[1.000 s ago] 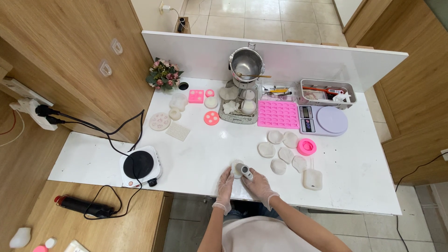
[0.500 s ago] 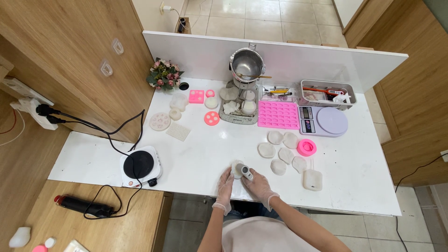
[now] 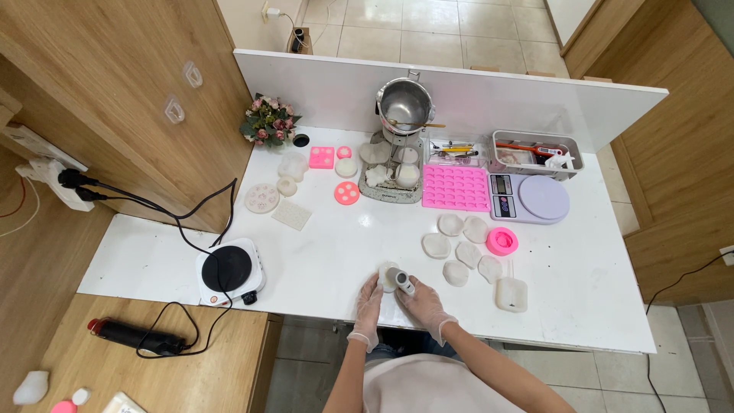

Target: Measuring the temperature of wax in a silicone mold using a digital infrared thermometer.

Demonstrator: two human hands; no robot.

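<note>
Both my hands wear thin pale gloves and meet at the near edge of the white table (image 3: 321, 260). My left hand (image 3: 369, 300) steadies a small round white mould (image 3: 387, 275) on the tabletop. My right hand (image 3: 423, 300) holds a small grey and white hand tool (image 3: 401, 280) with its tip over that mould. Several white moulded shapes (image 3: 457, 249) and a round pink mould (image 3: 501, 241) lie just to the right.
A black hot plate (image 3: 228, 270) stands at the left with its cable. At the back are a steel pot (image 3: 404, 103), a pink tray mould (image 3: 456, 187), a scale (image 3: 530, 198), a metal tray (image 3: 537, 151) and flowers (image 3: 269, 121). A heat gun (image 3: 131, 336) lies on the wooden bench.
</note>
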